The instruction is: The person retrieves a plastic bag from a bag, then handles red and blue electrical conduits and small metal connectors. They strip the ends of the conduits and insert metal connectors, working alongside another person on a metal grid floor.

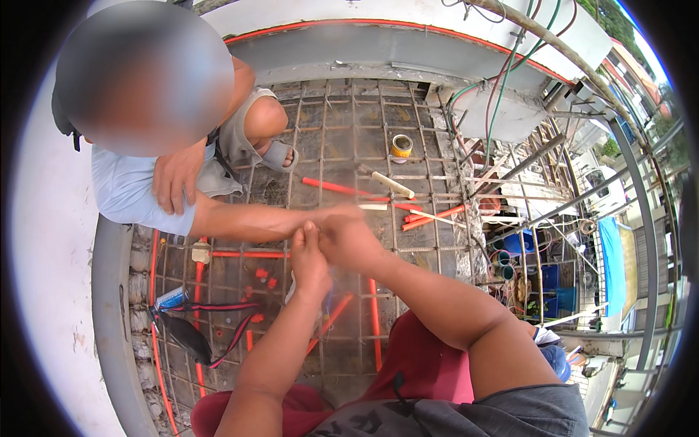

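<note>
Your left hand (309, 266) and blurred right hand (349, 239) crowd a co-worker's forearm (251, 221) over the rebar grid (385, 109); I can't tell their grip.

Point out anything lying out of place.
The black pouch lies on the rebar grid, strap sprawled, seemingly an odd resting place; farther out, orange pipe pieces lie loose at mixed angles.

From my remote feed I see a dark grey shirt (480, 416) with a wide short sleeve (535, 408) and blackish print (357, 422), maroon legwear (433, 357) with a small dark cord (398, 382), and bare left hand (310, 264) and right hand (348, 239).
</note>
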`<state>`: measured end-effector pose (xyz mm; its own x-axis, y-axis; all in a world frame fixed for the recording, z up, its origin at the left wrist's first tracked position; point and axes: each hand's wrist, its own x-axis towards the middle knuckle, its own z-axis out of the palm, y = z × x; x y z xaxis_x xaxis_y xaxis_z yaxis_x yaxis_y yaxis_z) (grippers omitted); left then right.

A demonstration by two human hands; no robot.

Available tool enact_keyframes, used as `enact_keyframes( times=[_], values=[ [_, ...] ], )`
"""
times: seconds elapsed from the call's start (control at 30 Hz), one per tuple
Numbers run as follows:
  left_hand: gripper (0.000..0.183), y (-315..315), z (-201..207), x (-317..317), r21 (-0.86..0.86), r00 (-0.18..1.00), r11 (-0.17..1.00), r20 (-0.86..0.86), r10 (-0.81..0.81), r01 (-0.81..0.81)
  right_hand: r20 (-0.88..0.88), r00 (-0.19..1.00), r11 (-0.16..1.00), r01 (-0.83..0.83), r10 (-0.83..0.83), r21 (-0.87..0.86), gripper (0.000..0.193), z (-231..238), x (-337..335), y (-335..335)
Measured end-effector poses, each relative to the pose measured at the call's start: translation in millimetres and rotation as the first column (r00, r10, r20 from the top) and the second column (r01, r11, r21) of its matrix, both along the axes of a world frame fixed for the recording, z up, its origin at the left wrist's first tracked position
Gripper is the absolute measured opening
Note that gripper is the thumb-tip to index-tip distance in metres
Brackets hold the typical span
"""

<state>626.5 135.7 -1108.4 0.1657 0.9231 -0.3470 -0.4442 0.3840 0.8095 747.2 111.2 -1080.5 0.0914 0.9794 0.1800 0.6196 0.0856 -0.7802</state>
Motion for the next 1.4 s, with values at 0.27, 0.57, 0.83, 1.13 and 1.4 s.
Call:
enact_keyframes(
  times=[0.27, 0.57, 0.83, 1.13, 1.4],
  values=[
    [0.032, 0.4, -2.3, -21.1, 0.006, 0.968, 0.981, -0.166, -0.19, 0.194, 0.069, 0.998, 0.993, 0.008, -0.016, 0.115, 0.018, -6.8, -1.9, -1.2],
    [0.031, -7.6, -5.1, -8.8, -0.005, 0.978, 0.982, -0.096, -0.186, 0.187, -0.047, 0.999, 0.994, 0.018, -0.023, -0.106, 0.029, 3.8, 3.1, -6.8],
    [0.033, -3.1, -27.2, -1.5, 0.331, 0.936, 0.932, -0.352, -0.022, 0.146, -0.586, 0.792, 0.937, -0.051, -0.174, -0.346, 0.027, 8.8, 7.5, -11.6],
    [0.039, 18.7, -7.6, -27.1, 0.489, 0.873, 0.817, -0.487, -0.035, 0.306, -0.886, 0.392, 0.873, -0.306, -0.247, -0.379, 0.03, -14.8, 0.9, 6.9],
    [0.032, 32.5, -18.5, -55.8, 0.593, 0.827, 0.734, -0.557, 0.077, 0.331, -0.813, 0.55, 0.871, -0.286, -0.191, -0.399, 0.022, 15.1, 2.5, 1.3]
  ],
)
